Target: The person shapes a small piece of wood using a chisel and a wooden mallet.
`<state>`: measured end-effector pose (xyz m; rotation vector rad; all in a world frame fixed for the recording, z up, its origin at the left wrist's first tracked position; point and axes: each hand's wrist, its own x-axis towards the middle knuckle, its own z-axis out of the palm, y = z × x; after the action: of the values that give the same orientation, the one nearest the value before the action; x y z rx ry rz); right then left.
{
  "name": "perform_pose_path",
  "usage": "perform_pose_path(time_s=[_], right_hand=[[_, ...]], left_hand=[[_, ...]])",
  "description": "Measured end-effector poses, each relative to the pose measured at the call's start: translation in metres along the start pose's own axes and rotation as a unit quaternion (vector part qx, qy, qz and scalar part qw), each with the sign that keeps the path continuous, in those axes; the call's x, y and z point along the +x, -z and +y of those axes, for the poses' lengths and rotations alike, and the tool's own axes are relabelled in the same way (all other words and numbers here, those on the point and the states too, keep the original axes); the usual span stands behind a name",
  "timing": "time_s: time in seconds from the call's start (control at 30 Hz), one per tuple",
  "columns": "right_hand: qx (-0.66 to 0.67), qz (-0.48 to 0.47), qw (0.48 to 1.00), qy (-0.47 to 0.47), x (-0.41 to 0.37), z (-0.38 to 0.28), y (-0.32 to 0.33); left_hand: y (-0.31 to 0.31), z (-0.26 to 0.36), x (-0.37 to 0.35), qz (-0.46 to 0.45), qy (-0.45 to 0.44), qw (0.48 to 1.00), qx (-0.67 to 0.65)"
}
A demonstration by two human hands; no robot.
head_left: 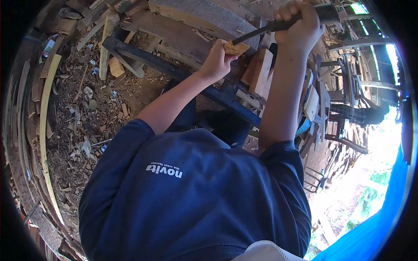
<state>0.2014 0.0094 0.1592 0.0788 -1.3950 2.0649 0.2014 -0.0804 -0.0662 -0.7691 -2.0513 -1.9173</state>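
Plainly, in the head view, a small wood piece (237, 48) is held just past the blue bar (174, 71), on the side away from the body. It is pinched in the left hand (217, 61), whose grip is closed tight around its near end, so that only the far corner is left showing. The right hand (300, 26) is raised further beyond the blue bar. Its grip is wrapped fully shut round the dark handle of a tool (257, 34), and the thin metal end is laid against the wood piece. A pale block (261, 71) is seen just beside the blue bar, under the right forearm, and a wide plank (209, 17) lies beyond it. The floor (87, 108) on the left hand's side of the blue bar is strewn with chips and offcuts.

For the cut to go well, it is judged that the wood piece should be braced against something firm and the left fingers kept behind the metal edge. Thin shavings should be taken with short, controlled pushes. A slip toward the left thumb is judged the main risk.
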Motion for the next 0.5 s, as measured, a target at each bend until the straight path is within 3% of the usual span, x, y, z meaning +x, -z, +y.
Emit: perform_pose_path(time_s=[0.2, 0.27, 0.4, 0.43, 0.5], right_hand=[[-0.002, 0.006, 1.0, 0.016, 0.002, -0.004, 0.01], [-0.008, 0.005, 1.0, 0.021, 0.001, -0.004, 0.006], [-0.02, -0.019, 0.999, 0.021, 0.007, 0.004, 0.009], [0.23, -0.087, 0.964, -0.105, 0.018, 0.013, 0.023], [0.463, -0.145, 0.845, -0.223, 0.017, 0.013, 0.017]], left_hand=[[0.001, -0.005, 0.001, -0.007, -0.029, 1.0, 0.007], [0.003, -0.011, -0.002, -0.05, 0.06, 0.991, -0.107], [-0.002, -0.036, -0.011, -0.069, 0.09, 0.987, -0.116], [-0.002, -0.036, -0.012, -0.055, 0.081, 0.989, -0.108], [-0.003, -0.038, -0.014, -0.042, 0.075, 0.991, -0.098]])
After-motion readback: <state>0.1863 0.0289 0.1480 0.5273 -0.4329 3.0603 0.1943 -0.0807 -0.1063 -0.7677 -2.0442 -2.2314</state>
